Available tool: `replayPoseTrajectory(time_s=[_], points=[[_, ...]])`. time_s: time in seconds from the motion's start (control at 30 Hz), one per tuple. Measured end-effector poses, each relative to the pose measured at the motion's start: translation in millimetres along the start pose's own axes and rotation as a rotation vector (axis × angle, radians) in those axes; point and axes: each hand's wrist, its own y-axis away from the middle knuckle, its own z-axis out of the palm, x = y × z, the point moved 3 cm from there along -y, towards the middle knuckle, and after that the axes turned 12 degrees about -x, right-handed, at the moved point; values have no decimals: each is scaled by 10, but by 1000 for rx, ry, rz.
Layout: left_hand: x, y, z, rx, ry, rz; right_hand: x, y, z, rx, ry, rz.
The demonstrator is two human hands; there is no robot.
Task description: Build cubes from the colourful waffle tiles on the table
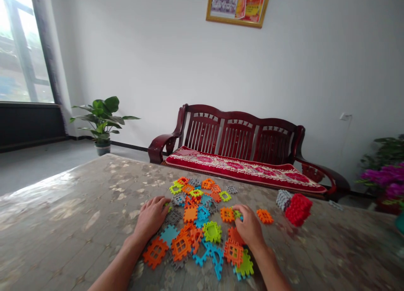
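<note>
Plastic interlocking tiles [190,215] lie spread across the table [78,223], mostly between the left hand [153,215] and right hand [249,226], both at lime-green pieces [170,208] [236,214], whether either grip grasps one being unclear.

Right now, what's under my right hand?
Part of a green piece and a blue bit show at your right hand; whatever lies beneath the palm is covered.

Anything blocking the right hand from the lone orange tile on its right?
Nothing visible does: the orange interlocking tile lies beside the right hand, with only tabletop showing between them.
</note>
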Motion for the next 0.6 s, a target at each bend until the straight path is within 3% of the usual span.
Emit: replayPoseTrajectory(time_s=[0.13, 0.37, 0.6], points=[[9, 8, -10, 5, -2, -5, -56, -16, 15, -89, 49, -53], [42, 20, -38, -27, -25, -16, -96, -59, 1, -187, 103, -2], [27, 7, -29, -30, -30, -15, -111, -42, -36, -65, 157, 11]])
